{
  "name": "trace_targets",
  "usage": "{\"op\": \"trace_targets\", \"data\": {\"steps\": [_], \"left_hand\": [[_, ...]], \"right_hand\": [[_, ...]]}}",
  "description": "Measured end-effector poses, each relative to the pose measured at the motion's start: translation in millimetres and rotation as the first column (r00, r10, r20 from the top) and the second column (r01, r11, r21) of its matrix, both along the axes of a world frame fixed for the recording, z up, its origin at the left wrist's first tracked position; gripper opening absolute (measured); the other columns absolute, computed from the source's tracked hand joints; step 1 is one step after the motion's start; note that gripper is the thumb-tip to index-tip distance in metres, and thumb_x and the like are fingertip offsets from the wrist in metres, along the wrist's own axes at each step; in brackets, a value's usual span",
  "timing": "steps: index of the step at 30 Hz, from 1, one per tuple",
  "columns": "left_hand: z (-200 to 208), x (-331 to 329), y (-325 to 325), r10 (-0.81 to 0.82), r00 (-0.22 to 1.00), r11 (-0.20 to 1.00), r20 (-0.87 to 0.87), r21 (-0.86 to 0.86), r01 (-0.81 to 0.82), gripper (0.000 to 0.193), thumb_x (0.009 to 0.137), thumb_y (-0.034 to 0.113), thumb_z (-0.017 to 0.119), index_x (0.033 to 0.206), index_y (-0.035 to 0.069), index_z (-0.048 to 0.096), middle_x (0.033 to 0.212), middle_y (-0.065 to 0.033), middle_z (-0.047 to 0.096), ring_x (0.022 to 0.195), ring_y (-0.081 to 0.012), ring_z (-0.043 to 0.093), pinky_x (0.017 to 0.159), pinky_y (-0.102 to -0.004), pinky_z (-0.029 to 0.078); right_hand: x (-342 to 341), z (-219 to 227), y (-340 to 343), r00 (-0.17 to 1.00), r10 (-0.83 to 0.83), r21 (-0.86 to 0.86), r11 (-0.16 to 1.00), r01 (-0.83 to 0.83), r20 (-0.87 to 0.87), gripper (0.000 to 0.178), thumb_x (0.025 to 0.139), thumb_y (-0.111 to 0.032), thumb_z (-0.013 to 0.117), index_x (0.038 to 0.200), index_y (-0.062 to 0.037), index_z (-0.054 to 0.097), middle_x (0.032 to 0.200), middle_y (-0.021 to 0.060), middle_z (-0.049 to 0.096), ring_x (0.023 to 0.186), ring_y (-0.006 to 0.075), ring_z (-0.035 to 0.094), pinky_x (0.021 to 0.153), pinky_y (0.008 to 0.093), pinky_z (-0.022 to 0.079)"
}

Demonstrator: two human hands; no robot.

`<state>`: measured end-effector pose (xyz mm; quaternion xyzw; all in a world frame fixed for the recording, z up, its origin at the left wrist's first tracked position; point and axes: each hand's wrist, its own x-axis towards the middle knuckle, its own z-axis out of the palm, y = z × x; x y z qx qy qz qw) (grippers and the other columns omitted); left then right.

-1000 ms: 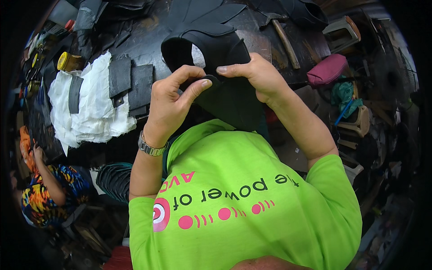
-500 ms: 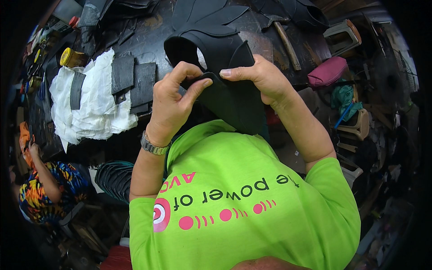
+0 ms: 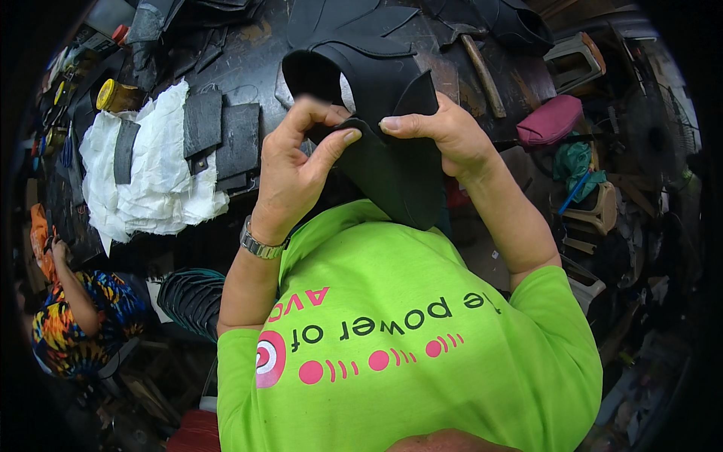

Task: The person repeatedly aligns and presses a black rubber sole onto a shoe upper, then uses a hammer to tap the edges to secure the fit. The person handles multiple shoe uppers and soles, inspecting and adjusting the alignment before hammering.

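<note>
A black leather shoe upper (image 3: 392,177), bent round into a loop at its far end, hangs over the table's near edge in front of my chest. My left hand (image 3: 294,154) pinches its folded edge between thumb and forefinger. On its right side my right hand (image 3: 459,139) grips it, the thumb pressed flat on top and the other fingers hidden behind the leather. Just beyond lie more black leather uppers (image 3: 331,22) on the dark table (image 3: 256,60).
A hammer (image 3: 482,75) lies at the far right of the table. White cloth (image 3: 154,181) with black leather pieces (image 3: 239,135) and a yellow-lidded jar (image 3: 117,96) sit at left. A pink pouch (image 3: 550,120) is on the right. Another person (image 3: 83,316) sits at lower left.
Both hands and the leather upper have shifted slightly to the right. The loop's opening shows a little wider. My left thumb and forefinger keep their pinch.
</note>
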<state>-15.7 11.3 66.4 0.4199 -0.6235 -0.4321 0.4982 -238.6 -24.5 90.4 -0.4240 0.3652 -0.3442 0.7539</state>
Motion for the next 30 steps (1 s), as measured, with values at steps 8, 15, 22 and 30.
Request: {"op": "trace_targets", "data": {"steps": [8,15,22,30], "left_hand": [[-2.3,-0.1,-0.8,-0.068,0.975,0.996,-0.209,0.034,0.077,0.015,0.092,0.001,0.072,0.096,0.001,0.058,0.103,-0.0079,0.068,0.097,-0.0108,0.063,0.088,-0.0247,0.05],[-0.4,-2.1,1.1,-0.034,0.979,0.994,-0.201,0.096,0.054,0.018,0.089,0.002,0.075,0.095,0.001,0.058,0.1,-0.0081,0.069,0.095,-0.0103,0.064,0.086,-0.0247,0.051],[10.3,2.3,-5.1,-0.02,0.991,0.956,-0.136,0.286,0.059,0.031,0.083,0.007,0.08,0.103,-0.002,0.059,0.094,-0.0086,0.069,0.083,-0.0095,0.064,0.075,-0.0236,0.051],[16.2,4.1,-10.1,-0.179,0.98,0.963,0.085,0.221,0.156,0.019,0.089,0.014,0.075,0.092,-0.004,0.07,0.079,-0.0015,0.068,0.07,-0.0034,0.054,0.063,-0.0218,0.045]], "right_hand": [[-1.3,-0.3,2.3,1.0,0.006,-0.025,1.0,-0.006,0.024,0.034,0.085,-0.009,0.077,0.116,0.0018,0.068,0.104,0.0098,0.074,0.094,0.0161,0.07,0.089,0.0311,0.056],[-1.8,2.5,8.9,1.0,0.004,-0.099,0.995,-0.005,-0.007,0.04,0.08,-0.004,0.081,0.117,0.0017,0.067,0.104,0.0088,0.074,0.095,0.0158,0.069,0.09,0.0309,0.055],[0.5,5.8,10.8,0.985,-0.003,-0.109,0.994,-0.017,-0.174,0.047,0.072,0.001,0.083,0.116,0.0034,0.068,0.105,0.0097,0.074,0.092,0.0161,0.069,0.087,0.0309,0.055],[-1.6,-0.3,8.5,0.985,-0.029,-0.19,0.982,-0.004,-0.168,0.032,0.073,0.002,0.079,0.104,0.0043,0.072,0.096,0.0087,0.075,0.085,0.0139,0.069,0.081,0.0295,0.056]]}}
